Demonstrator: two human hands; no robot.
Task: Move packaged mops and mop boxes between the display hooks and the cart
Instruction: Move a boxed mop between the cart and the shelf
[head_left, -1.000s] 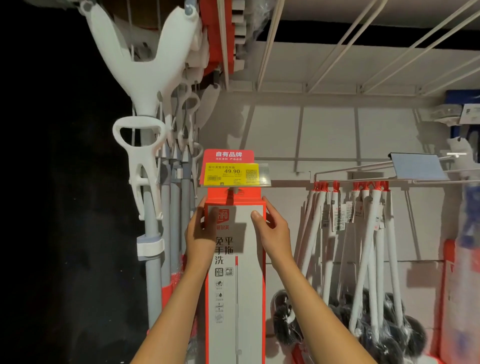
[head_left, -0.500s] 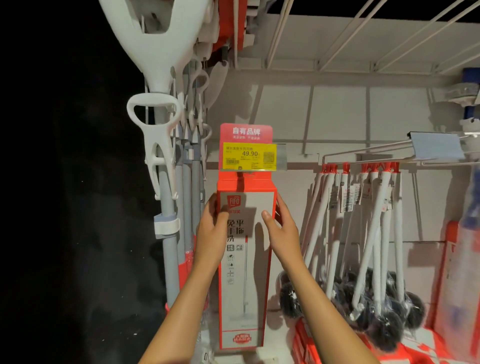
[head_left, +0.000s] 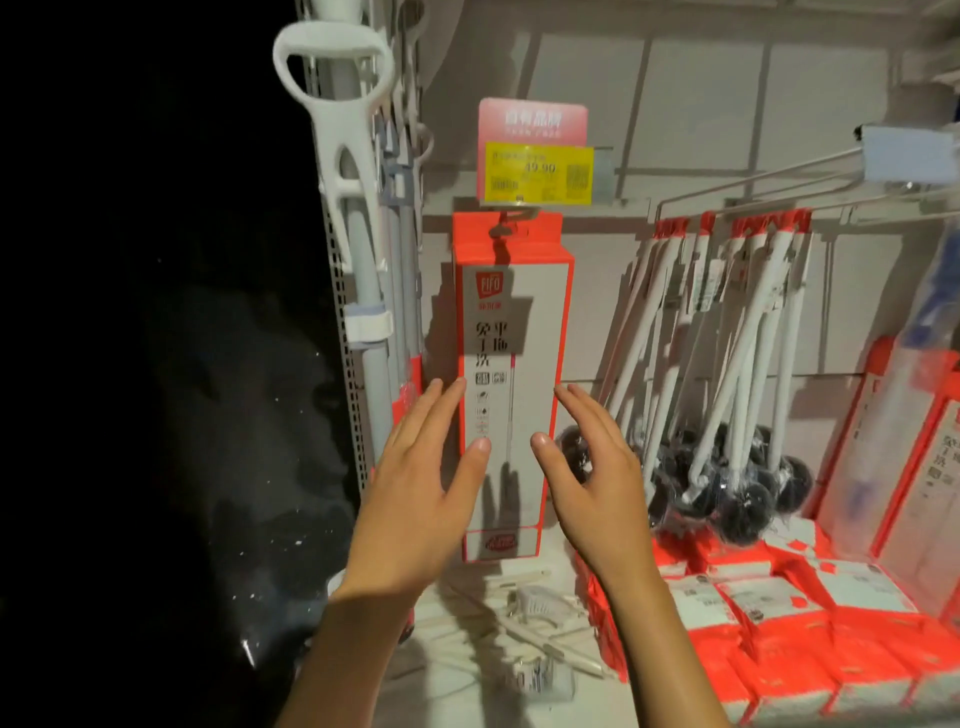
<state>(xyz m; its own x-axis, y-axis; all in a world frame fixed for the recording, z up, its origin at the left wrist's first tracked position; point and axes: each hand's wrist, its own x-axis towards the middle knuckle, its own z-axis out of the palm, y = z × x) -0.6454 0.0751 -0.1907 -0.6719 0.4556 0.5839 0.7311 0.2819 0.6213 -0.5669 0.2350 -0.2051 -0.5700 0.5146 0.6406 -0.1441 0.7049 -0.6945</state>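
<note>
Both hands up, left hand (head_left: 421, 499) and right hand (head_left: 597, 483) flanking hung mop box (head_left: 511, 332), fingers straight and apart, gripping nothing.

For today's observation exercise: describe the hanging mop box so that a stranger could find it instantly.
Start at the yellow price tag on the back wall. Directly beneath it, one tall mop box hangs from a hook, between grey mop poles and bagged white-handled brushes. It alone is a flat-fronted white carton edged in orange-red.
</note>
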